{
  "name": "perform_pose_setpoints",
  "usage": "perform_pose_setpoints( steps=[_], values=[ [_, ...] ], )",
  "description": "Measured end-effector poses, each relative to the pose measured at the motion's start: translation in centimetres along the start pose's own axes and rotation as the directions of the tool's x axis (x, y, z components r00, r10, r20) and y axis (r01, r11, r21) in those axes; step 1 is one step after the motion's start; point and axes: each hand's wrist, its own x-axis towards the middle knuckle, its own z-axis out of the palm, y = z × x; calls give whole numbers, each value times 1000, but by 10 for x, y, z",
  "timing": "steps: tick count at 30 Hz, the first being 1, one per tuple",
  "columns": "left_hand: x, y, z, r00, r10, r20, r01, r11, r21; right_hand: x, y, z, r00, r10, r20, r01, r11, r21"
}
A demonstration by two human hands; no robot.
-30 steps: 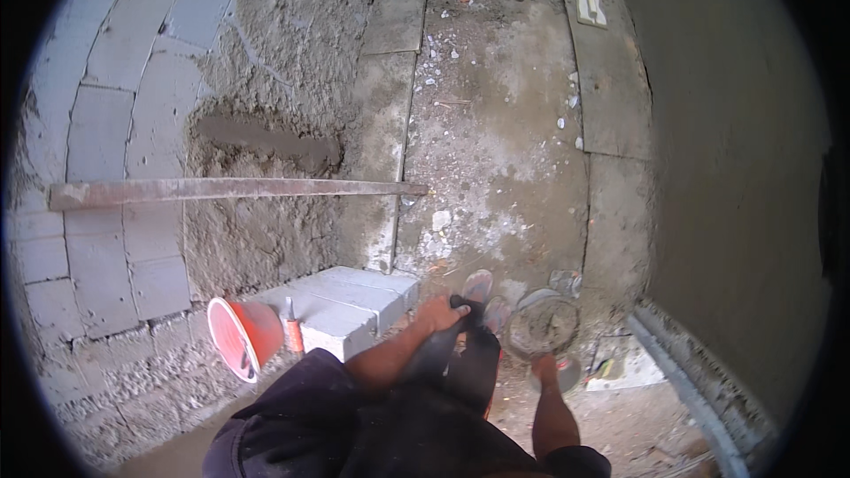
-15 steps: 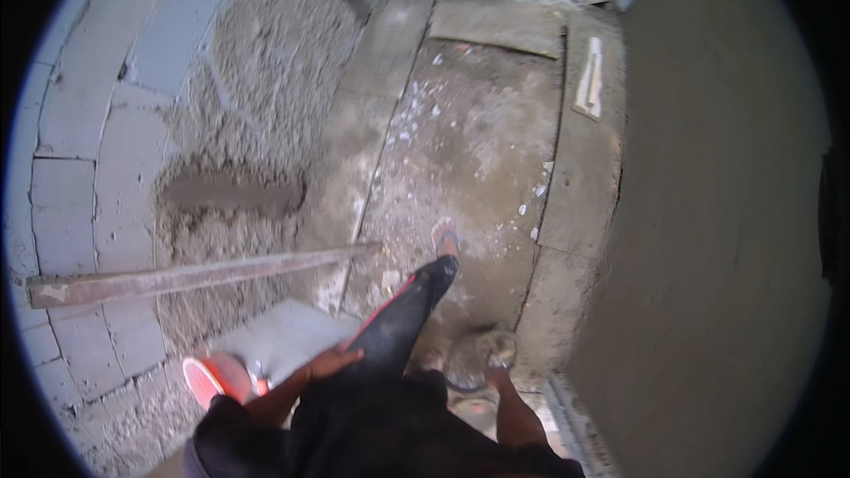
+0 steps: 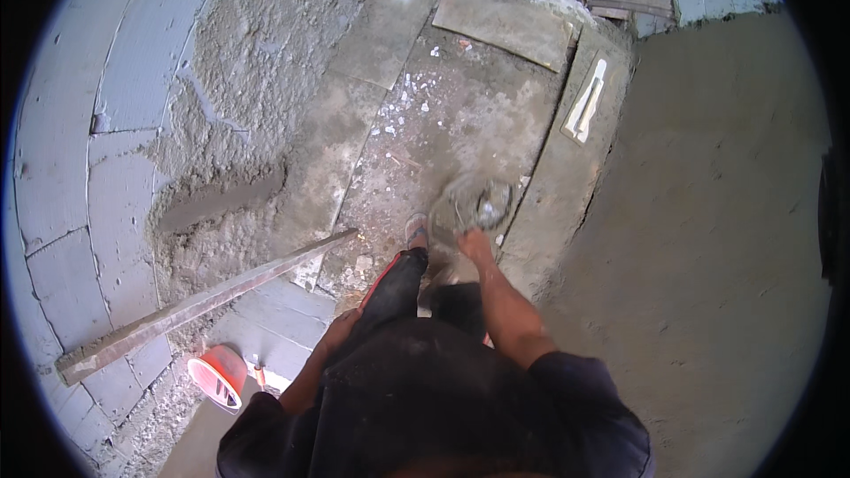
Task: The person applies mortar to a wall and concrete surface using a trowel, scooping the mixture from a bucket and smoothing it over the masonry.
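Note:
My right hand (image 3: 476, 246) is closed on the near edge of a round, mortar-smeared bucket (image 3: 452, 223). Motion blurs the bucket, and a pale, shiny patch shows inside it; whether the fingers hold its rim or a handle is unclear. Down at my left thigh, my left hand (image 3: 343, 327) rests against the dark trouser leg (image 3: 390, 288), fingers lying along the cloth and holding nothing visible. One sandalled foot (image 3: 416, 230) stands just left of the bucket.
A long straight beam (image 3: 212, 296) leans across the left side. Near it sits an orange-red bucket (image 3: 232, 363). Boards (image 3: 505, 22) edge the rough floor, and a white-bladed float (image 3: 585, 104) lies on the right one. Smooth plaster (image 3: 708, 212) covers the right wall; grey blocks (image 3: 53, 195) line the left.
The mortar-smeared bucket has moved forward in my right hand, from beside my legs to ahead of my foot. My left hand stays at my thigh. The view has shifted.

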Motion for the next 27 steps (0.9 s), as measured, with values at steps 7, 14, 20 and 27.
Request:
perform_pose_setpoints(
  steps=[7, 14, 20, 27],
  values=[
    [22, 5, 69, 931, -9, -365, -77, 972, -221, 149, -86, -154, 980, -185, -76, 178, 980, -89],
    [109, -23, 237, 789, -322, -522, -88, 783, -616, 328, -141, -233, 925, -360, 122, 380, 888, -260],
    [133, 42, 325, 803, -287, -522, 128, 939, -319, 507, -149, -215, 762, -575, 297, 641, 612, -463],
    [173, 183, 305, 830, -295, -473, 14, 860, -510, 477, -121, -223, 540, -259, 801, 766, 545, -340]
  ],
)
